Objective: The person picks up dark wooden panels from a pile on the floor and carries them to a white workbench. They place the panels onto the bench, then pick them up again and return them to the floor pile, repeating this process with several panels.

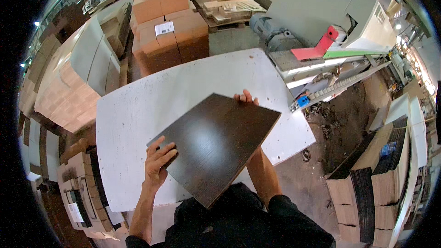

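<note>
A dark brown wood-grain panel point(216, 147) is held tilted between both hands, over the near part of a white tabletop point(133, 115). At its left edge, my left hand point(158, 158) grips with the fingers bent over the upper face. My right hand point(248, 97) holds the far right edge; its fingertips curl over the rim, and the rest of that hand is hidden beneath the panel. The right forearm passes under the panel's right side. A bright reflection lies across the panel's middle.
Beyond the table stand stacked brown cardboard boxes point(174, 32). A grey machine point(317, 9) with a red bracket point(321, 46) and a conveyor rail adjoins the far right. Stacked boards point(372, 193) stand at right, more panels point(78, 73) at left. Debris litters the floor at right.
</note>
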`<state>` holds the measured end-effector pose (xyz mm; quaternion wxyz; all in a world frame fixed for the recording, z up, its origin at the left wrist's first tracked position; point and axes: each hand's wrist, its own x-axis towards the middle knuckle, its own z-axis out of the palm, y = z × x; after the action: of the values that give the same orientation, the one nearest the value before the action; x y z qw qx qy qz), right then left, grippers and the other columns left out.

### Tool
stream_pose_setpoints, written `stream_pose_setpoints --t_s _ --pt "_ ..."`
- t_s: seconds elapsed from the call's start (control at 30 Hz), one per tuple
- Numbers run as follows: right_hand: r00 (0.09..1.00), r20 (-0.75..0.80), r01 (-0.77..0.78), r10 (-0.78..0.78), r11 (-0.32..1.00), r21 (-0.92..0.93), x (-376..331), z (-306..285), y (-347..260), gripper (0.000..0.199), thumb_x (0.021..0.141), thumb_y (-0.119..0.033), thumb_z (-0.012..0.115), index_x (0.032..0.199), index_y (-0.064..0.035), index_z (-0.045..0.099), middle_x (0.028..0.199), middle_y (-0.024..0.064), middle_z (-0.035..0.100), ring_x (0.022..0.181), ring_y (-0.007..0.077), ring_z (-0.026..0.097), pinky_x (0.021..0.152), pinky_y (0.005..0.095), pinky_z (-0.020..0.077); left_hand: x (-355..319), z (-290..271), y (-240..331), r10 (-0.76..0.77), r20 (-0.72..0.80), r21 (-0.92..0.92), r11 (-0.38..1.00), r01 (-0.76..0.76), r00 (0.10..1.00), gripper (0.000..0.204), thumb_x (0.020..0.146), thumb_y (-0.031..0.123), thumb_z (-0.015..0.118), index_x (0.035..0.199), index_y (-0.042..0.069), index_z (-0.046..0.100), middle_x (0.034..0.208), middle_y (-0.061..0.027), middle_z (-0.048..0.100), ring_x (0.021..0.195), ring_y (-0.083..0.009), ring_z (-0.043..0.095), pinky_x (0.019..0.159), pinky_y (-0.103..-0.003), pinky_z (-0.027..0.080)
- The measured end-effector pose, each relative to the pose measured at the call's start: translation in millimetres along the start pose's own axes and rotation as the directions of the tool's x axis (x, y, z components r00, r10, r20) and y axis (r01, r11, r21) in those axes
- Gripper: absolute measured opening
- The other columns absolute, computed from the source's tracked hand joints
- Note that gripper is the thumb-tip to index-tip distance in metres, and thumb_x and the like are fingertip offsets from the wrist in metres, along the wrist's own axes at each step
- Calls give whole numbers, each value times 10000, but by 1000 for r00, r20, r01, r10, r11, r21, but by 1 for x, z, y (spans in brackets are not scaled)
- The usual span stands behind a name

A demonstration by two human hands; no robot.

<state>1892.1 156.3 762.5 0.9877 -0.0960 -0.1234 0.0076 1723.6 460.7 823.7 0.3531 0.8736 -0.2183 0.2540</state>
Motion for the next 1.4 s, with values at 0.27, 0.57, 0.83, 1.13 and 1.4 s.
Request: stream_pose_setpoints --t_s 0.27,0.57,0.83,1.13,1.4 --pt "974 164 144 -158 985 90 20 63 19 540 1084 -441 317 1329 -34 573 1126 67 664 1199 225 530 1118 430 401 -9 3 0 22 -111 35 999 -18 994 528 714 -24 790 1177 222 733 1287 -65 675 1412 -311 420 1155 -457 364" --pt "816 -497 -154 -295 718 -679 7 -1 -5 422 1045 -348 436 1244 4 552 1092 140 629 895 271 644 811 391 565 -24 0 0 -537 -65 -481 755 445 841 371 887 62 714 1253 60 650 1059 -120 733 986 -198 676 892 -338 542" --pt "866 -480 -500 143 289 -816 -79 -49 16 375 958 -193 569 1168 117 580 1102 173 624 961 316 635 834 443 524 -75 43 -50 -828 -278 -365 560 744 487 429 879 195 696 1261 12 627 1121 -185 704 1043 -282 670 934 -393 518" --pt "673 -515 -116 531 -612 -783 -74 30 -4 411 963 -276 658 948 131 604 886 180 663 710 215 621 582 356 538 -92 66 -109 -815 -297 64 502 862 497 412 830 162 671 1213 10 649 1231 -224 621 1258 -433 505 1045 -520 416" --pt "665 -434 -20 607 -567 -824 -74 10 38 402 931 -218 703 755 95 523 753 154 622 612 206 569 540 370 509 -173 79 -120 -606 -538 331 487 808 586 429 924 265 544 1219 -37 618 1530 -244 376 1471 -409 248 1212 -534 194"
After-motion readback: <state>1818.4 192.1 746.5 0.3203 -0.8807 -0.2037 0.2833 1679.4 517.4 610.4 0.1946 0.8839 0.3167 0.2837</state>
